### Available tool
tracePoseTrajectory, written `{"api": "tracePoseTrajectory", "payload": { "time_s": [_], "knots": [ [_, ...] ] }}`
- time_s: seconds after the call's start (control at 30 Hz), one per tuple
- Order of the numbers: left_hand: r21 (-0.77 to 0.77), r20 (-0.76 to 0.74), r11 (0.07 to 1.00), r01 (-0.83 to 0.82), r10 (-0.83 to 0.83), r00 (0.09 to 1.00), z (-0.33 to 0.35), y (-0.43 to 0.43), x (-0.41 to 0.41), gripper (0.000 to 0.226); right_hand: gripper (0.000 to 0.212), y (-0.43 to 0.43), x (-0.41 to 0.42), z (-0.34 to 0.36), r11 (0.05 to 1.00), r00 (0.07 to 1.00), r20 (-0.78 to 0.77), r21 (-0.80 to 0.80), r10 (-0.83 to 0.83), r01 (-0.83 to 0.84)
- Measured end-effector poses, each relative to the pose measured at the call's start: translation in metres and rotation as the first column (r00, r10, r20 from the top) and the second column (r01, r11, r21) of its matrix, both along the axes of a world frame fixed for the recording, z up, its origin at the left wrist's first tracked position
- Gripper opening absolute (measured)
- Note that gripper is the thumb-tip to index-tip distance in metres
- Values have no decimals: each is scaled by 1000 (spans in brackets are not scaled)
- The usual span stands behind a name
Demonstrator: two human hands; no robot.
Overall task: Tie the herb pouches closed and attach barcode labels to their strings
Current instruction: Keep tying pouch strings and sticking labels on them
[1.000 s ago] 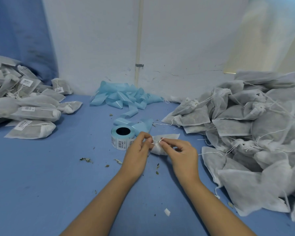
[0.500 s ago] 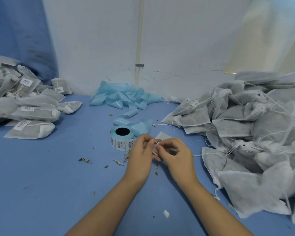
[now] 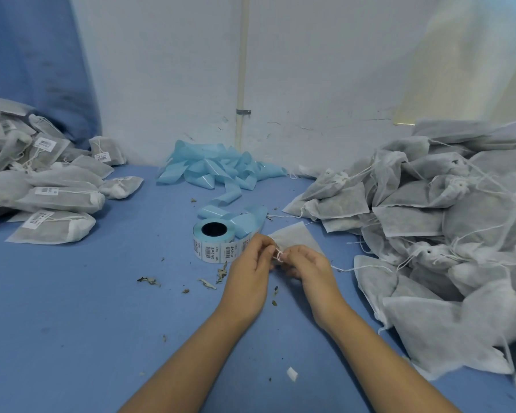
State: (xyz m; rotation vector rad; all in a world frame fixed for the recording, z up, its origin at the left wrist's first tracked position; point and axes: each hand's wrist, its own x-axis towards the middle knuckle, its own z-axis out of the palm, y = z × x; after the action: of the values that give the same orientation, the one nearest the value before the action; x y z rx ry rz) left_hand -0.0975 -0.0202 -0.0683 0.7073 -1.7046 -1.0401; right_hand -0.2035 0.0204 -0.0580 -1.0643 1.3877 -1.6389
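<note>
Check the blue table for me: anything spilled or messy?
Yes. Dried herb crumbs lie scattered on the table near the label roll, and a white paper scrap sits between the forearms. Used blue backing tape trails loose.

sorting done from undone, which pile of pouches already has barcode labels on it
The left pile: white barcode labels show on its pouches. The right pile shows only loose strings, no labels.

Label roll [image 3: 213,242] centre; labelled pouches [image 3: 51,198] left, unlabelled pouches [image 3: 447,222] right.
</note>
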Motion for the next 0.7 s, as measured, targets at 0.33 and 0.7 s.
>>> {"api": "tracePoseTrajectory", "payload": {
  "time_s": [0.33, 0.7],
  "knots": [
    [73, 47, 997, 31, -35, 998, 4, 2, -1, 17, 10, 1, -10, 1, 994, 974, 199, -32, 105, -100],
    [147, 33, 989, -6, 2, 999, 2, -3, -1, 19, 9, 4, -13, 7, 989, 884, 442, -70, 149, -131]
  ]
}}
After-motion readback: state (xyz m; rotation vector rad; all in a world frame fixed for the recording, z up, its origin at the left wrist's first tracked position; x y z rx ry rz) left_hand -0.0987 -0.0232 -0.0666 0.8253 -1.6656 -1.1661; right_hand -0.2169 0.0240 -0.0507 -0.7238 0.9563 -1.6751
